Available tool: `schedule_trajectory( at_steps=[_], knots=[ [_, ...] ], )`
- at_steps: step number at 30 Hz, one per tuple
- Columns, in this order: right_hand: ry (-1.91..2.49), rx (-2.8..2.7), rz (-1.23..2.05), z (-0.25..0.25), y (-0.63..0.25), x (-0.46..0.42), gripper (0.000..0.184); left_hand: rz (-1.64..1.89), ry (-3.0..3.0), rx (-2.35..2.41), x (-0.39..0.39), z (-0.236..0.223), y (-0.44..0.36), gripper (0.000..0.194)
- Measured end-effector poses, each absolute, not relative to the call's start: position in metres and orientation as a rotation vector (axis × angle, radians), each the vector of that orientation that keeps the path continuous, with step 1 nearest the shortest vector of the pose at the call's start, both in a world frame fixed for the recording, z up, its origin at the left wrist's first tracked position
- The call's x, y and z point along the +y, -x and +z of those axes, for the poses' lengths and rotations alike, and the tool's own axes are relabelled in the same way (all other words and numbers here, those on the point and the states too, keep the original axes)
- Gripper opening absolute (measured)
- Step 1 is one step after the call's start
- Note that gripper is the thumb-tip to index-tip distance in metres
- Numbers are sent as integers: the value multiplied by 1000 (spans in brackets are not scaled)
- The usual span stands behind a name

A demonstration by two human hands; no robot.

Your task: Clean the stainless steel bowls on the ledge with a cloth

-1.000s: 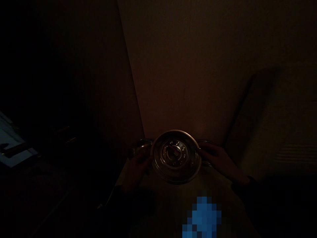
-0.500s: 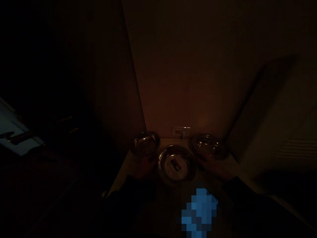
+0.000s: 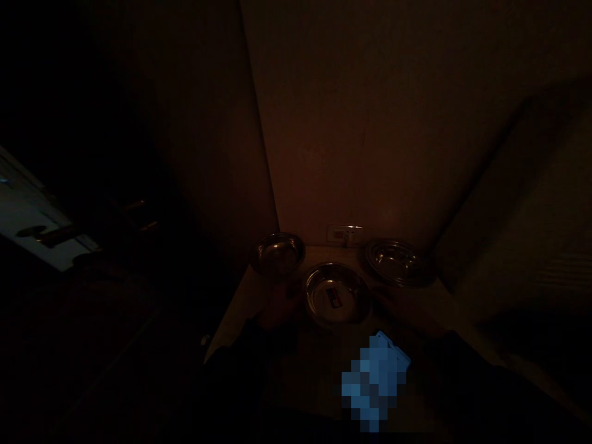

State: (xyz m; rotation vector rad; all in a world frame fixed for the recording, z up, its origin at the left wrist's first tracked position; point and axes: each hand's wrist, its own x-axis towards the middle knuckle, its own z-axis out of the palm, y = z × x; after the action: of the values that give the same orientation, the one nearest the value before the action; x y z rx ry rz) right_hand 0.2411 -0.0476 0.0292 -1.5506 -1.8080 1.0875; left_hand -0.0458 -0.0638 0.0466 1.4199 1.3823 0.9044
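Observation:
In the very dark head view, a round shiny metal bowl [image 3: 333,316] with a small dark label inside sits between my hands at the middle of the small table. My left hand [image 3: 280,302] is at its left rim and my right hand [image 3: 400,308] at its right rim, fingers closed against the sides; shadow hides the exact contact. Behind my left hand stands another metal bowl [image 3: 277,256]. Beyond my right hand, shiny metal dishes [image 3: 393,262], apparently stacked, lie at the table's right back. A lit phone-like blue screen [image 3: 377,376], blurred out, is in front of the middle bowl.
A wall socket [image 3: 345,234] with something plugged in is just behind the table [image 3: 231,317]. Walls rise at the back and left. Far left is a door handle [image 3: 55,235] by a lighter patch. A pale ribbed surface [image 3: 564,271] stands at right.
The view has shifted slightly, so everything appears a little higher and further right. The middle bowl looks slightly smaller, seemingly lower, with both hands still at its sides.

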Motion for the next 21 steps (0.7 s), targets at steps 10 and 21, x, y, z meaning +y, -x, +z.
schedule_trajectory(
  at_steps=[10, 21],
  knots=[
    [1600, -1875, 943, 39, -242, -58, 37, 714, -1605, 1874, -68, 52, 84, 37],
    [1564, -1912, 678, 59, -229, -63, 27, 464, -1516, 1992, -119, 35, 149, 66]
  ],
)
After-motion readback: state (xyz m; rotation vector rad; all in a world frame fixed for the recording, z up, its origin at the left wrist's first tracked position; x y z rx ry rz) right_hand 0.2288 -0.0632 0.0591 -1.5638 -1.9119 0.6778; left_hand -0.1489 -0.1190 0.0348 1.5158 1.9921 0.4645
